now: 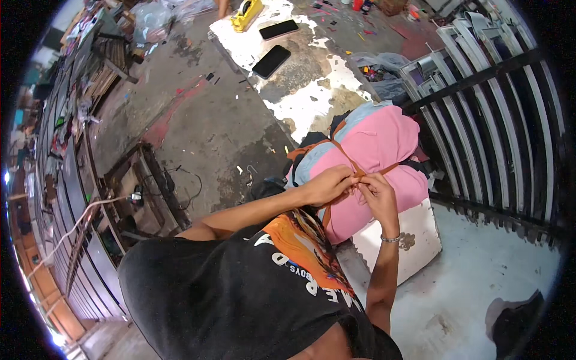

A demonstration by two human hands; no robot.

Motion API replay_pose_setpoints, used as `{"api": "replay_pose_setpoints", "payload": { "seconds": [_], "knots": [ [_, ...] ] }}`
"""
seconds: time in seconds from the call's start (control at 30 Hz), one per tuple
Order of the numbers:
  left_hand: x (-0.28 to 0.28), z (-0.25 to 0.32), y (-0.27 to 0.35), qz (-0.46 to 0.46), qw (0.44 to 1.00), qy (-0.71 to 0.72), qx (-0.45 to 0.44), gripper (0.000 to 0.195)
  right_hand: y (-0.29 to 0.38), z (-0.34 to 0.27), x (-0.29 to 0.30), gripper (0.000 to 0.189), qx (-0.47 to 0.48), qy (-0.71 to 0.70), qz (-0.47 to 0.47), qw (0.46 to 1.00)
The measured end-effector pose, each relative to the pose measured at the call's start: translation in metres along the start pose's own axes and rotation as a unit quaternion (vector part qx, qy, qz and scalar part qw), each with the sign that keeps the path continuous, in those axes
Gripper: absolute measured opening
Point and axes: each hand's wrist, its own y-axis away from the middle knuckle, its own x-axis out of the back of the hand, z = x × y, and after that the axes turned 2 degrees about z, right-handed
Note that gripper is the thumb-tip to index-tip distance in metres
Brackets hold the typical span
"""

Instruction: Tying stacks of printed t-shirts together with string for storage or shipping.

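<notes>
A large bundle of folded pink fabric (378, 135), with light blue and black cloth at its left side, lies on the near end of a worn white-painted table. Orange-brown cloth strips (344, 155) cross around it and squeeze it in at the middle. Where the strips meet on top, my left hand (330, 184) pinches the strip with thumb and fingers. Against it, my right hand (375, 191), with a metal bracelet at the wrist, pinches the same strip. The fingertips of both hands touch, so the exact shape of the strip between them is partly hidden.
Two dark phones (271, 62) (279, 29) and a yellow tape dispenser (246, 15) lie on the far part of the worn table (310, 105). Metal frames with slats (486, 103) stand at the right. A metal frame (148, 180) with a cable is at the left. Another person's arm shows at the top.
</notes>
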Motion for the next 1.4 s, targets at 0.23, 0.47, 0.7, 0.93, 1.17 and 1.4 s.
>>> {"api": "replay_pose_setpoints", "payload": {
  "seconds": [0.23,0.47,0.7,0.93,1.17,1.4],
  "knots": [
    [-0.017,0.018,0.010,0.098,0.990,0.024,0.095,0.028,-0.003,0.014,0.006,0.011,0.136,0.104,-0.017,0.985],
    [-0.034,0.004,0.014,0.115,0.982,0.079,0.125,0.025,-0.008,0.006,0.020,0.011,0.083,0.048,-0.094,0.991],
    [-0.048,-0.008,0.014,0.150,0.949,0.195,0.196,0.026,0.003,0.016,0.007,0.013,0.240,0.158,0.035,0.957],
    [-0.029,0.013,0.007,0.109,0.946,0.195,0.235,0.026,0.009,0.016,0.005,0.009,0.220,0.111,0.050,0.968],
    [-0.057,0.022,0.018,0.233,0.956,0.057,0.170,0.022,0.012,0.026,0.000,0.009,0.219,0.114,0.077,0.966],
    [-0.062,0.019,0.018,0.253,0.963,-0.088,0.017,0.019,0.008,0.032,0.004,0.008,0.240,0.095,0.057,0.964]
  ]
}}
